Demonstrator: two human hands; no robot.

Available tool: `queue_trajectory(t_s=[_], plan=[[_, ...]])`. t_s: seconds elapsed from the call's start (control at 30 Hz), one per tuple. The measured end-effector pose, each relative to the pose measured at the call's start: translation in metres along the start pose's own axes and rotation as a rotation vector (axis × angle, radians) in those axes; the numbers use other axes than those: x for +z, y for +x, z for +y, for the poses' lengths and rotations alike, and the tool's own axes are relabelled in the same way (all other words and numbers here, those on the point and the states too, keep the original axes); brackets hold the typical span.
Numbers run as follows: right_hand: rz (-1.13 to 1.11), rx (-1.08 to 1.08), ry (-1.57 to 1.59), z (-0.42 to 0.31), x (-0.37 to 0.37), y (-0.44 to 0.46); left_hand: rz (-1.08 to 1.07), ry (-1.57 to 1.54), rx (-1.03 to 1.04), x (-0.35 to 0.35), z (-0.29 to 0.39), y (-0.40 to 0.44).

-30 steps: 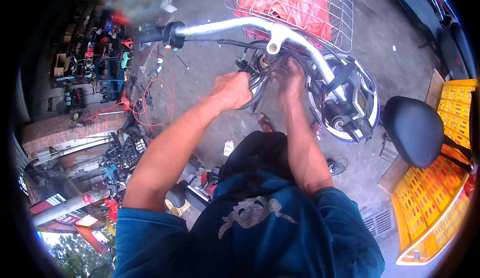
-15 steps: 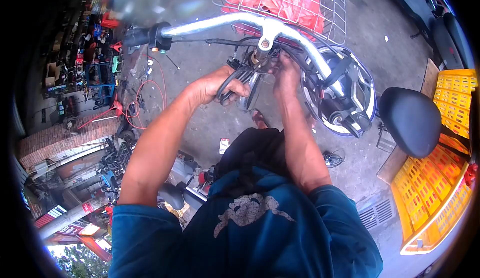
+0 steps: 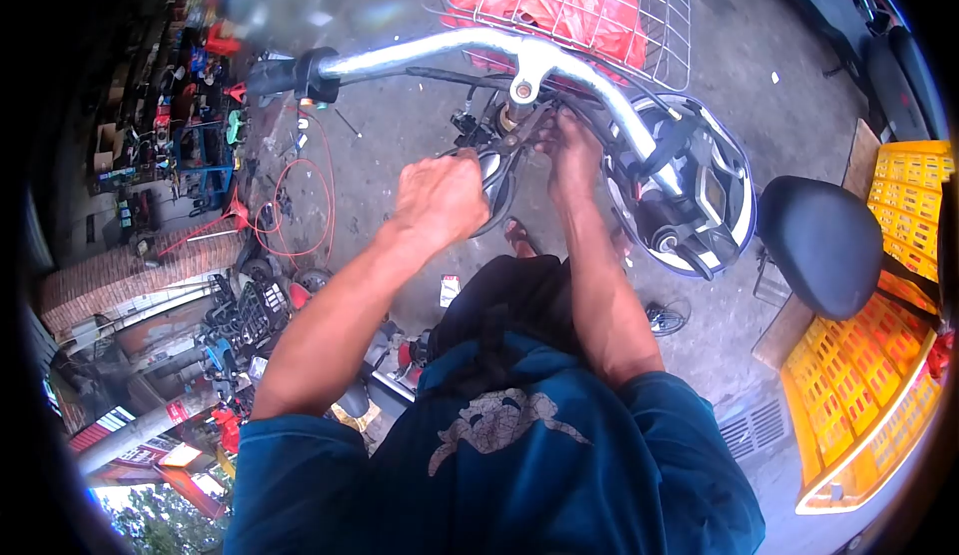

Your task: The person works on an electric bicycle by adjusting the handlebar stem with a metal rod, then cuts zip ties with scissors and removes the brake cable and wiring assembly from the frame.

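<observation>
Blue shirt [image 3: 559, 465], nearest, grey print on front. Crate [image 3: 849, 395], yellow, to the near right; dark seat [image 3: 821, 245] beside it. Left hand [image 3: 440, 200]: fingers clenched around a tool [image 3: 509, 143], plier-like, dark. Tool lies on the right side of the fist, its handles curving along the knuckles, its head pointing away to the far right, toward the other hand's fingertips. Right hand [image 3: 572, 160]: raised under the handlebar, fingers bent among dark cables [image 3: 460, 79]; whether it pinches one cannot be told. Helmet [image 3: 736, 170], white-rimmed, just right of that hand. Handlebar [image 3: 450, 43], silver, beyond both hands. Wire basket [image 3: 689, 55], farthest, with a red bag [image 3: 544, 0] inside.
</observation>
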State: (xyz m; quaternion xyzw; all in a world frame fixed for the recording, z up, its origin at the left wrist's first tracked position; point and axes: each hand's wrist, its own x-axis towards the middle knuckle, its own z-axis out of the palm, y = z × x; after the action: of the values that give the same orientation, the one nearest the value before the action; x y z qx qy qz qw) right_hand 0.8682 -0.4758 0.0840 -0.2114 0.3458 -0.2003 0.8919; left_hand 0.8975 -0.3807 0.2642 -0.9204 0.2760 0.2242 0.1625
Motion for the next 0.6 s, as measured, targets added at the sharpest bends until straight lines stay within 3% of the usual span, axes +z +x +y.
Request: queue_trajectory(t_s=[0.17,0.37,0.6], plan=[[-0.004,0.01,0.002,0.0,-0.002,-0.002,-0.048,0.12,0.056,-0.011,0.008,0.002],[-0.009,-0.012,0.065,0.003,-0.002,-0.003,0.092,0.287,0.141,0.003,0.007,0.008],[0.044,-0.003,0.048,0.003,-0.003,-0.003,0.092,0.515,0.232,0.004,0.0,0.019]])
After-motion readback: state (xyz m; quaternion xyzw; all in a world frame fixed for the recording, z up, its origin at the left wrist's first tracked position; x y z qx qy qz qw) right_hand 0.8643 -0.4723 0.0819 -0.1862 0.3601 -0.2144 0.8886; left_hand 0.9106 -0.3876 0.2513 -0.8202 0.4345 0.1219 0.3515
